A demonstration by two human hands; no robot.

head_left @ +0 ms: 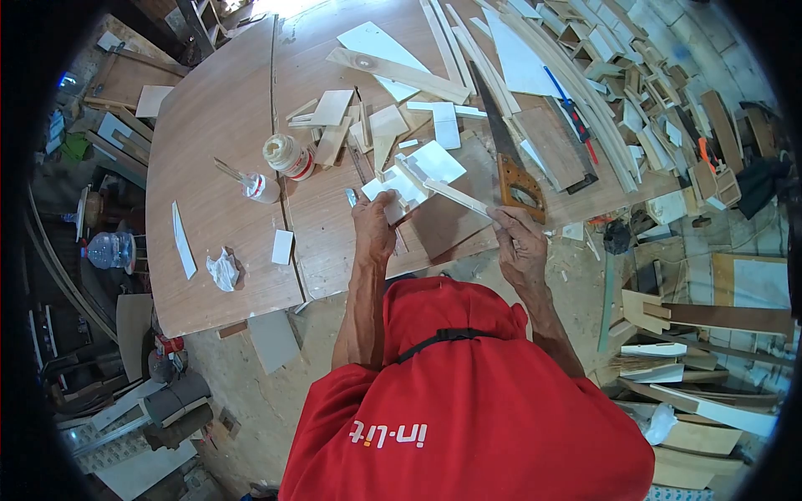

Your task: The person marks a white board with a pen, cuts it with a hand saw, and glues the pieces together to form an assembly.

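Observation:
My left hand [376, 224] is closed on the near left edge of a small white board [438, 164], with the thumb on top. Short pale wood pieces stand on that board. In my right hand [521, 242] is the near end of a narrow wooden strip [462, 200], pinched between thumb and fingers. The strip slants up to the left, and its far end overlaps the pieces on the board. A brown panel [455, 219] lies beneath, between the two hands. Just beyond my right hand rests a handsaw [520, 188] with a wooden handle.
An open glue jar [288, 157] and a white container with a brush [261, 188] stand left of centre. Crumpled white paper [222, 269] lies near the table's left front. Wood offcuts [332, 108] and long strips spread across the back. A red-and-blue tool [575, 119] lies at right.

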